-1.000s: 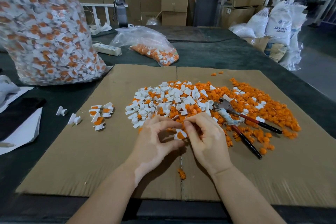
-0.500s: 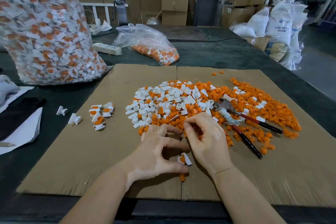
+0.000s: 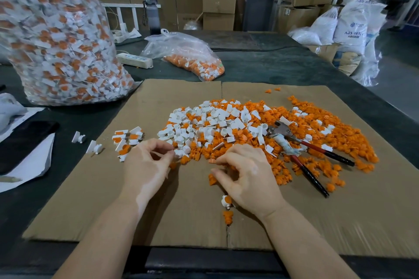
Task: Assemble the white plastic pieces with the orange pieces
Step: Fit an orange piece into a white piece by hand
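Reaching into the near edge of the pile (image 3: 260, 133) for fresh parts: left hand (image 3: 147, 165) pinching a white piece (image 3: 179, 153), right hand (image 3: 247, 176) pinching an orange piece (image 3: 212, 161).

A matt brown corrugated cardboard sheet (image 3: 181, 210) is laid on the dark matt surface (image 3: 272, 65). Smooth white plastic pieces (image 3: 210, 120) and orange pieces (image 3: 317, 142) are heaped; dull metal pliers (image 3: 281, 130) are seen; clear glossy plastic bags (image 3: 56, 36) are filled.

I see a dark green worktable (image 3: 283, 68) carrying a flat brown cardboard sheet (image 3: 90, 199), a tall clear plastic bag of assembled pieces (image 3: 56, 36), a smaller clear bag (image 3: 186, 54), a white power strip (image 3: 135, 60) and white paper sheets (image 3: 29, 165).
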